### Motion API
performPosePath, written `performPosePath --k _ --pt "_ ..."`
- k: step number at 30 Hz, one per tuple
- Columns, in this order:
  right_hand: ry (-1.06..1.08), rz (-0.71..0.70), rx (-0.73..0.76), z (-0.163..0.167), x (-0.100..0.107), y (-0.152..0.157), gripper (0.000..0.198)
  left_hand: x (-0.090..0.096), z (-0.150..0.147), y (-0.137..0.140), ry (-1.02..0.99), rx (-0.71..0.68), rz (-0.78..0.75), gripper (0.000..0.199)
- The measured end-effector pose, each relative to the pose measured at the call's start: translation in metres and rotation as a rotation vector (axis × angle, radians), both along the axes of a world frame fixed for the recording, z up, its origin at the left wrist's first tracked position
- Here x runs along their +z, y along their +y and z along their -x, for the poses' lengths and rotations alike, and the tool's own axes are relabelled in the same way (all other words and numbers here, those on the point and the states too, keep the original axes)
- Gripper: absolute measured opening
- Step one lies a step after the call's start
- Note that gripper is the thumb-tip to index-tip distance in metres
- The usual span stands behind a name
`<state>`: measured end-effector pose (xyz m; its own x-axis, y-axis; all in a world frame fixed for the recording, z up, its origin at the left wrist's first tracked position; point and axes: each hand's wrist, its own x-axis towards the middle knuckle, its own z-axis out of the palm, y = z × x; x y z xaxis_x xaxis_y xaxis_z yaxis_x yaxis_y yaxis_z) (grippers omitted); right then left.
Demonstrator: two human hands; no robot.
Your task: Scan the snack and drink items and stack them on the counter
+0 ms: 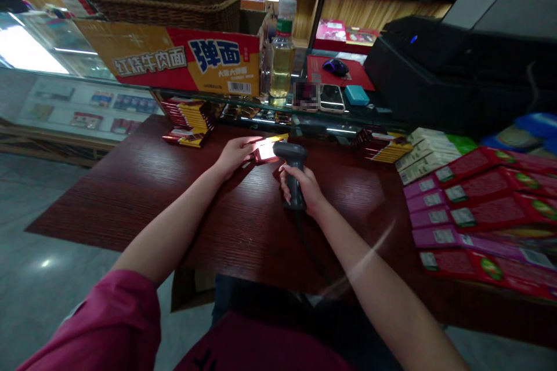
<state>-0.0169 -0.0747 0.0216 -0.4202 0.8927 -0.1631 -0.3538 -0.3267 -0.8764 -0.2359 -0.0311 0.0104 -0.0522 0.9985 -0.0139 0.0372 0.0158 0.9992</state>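
- A printed carton [174, 61] is standing behind the desk [143, 185], with a wicker basket [169, 6] rising above its front wall; whether the basket is sitting inside, I cannot tell.
- A clear bottle [281, 66] is holding yellowish liquid beside the carton.
- The glass display case [89, 104] at left is holding small packs on its shelf.
- The left hand [234, 156] is gripping the left end of a red-and-yellow packet [263, 153] between its fingers, above the desk.
- The right hand's [308, 186] fingers are wrapping around the handle of a dark scanner [292, 153]; its head is lying just beside the packet's right end, lighting it brightly.
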Motion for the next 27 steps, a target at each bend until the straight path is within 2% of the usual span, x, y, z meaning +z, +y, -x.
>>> performPosePath --k 3,5,10,13,15,19,23,27 --pt "0.046 -0.004 0.001 -0.003 -0.001 0.001 0.033 0.0 0.004 0.002 0.029 -0.044 -0.018 0.046" --pt "0.085 0.003 0.0 -0.005 -0.002 0.001 0.035 0.003 0.013 0.001 0.112 -0.069 -0.082 0.049" --pt "0.128 0.035 0.027 -0.011 0.0 0.002 0.038 0.025 0.051 -0.022 0.635 -0.101 -0.342 0.041" --pt "0.114 0.043 0.068 -0.012 0.0 0.002 0.037 0.033 0.075 -0.049 0.832 -0.037 -0.435 0.033" --pt "0.103 0.042 0.08 -0.012 0.001 0.001 0.037 0.034 0.092 -0.066 0.898 0.082 -0.504 0.029" --pt "0.062 0.028 0.094 -0.011 0.003 -0.001 0.038 0.03 0.13 -0.082 0.901 0.348 -0.576 0.025" --pt "0.039 0.002 0.106 0.004 0.007 0.002 0.035 0.023 0.163 -0.079 0.793 0.494 -0.546 0.022" --pt "0.034 -0.015 0.136 0.047 0.009 0.007 0.033 0.014 0.184 -0.07 0.751 0.559 -0.491 0.022"
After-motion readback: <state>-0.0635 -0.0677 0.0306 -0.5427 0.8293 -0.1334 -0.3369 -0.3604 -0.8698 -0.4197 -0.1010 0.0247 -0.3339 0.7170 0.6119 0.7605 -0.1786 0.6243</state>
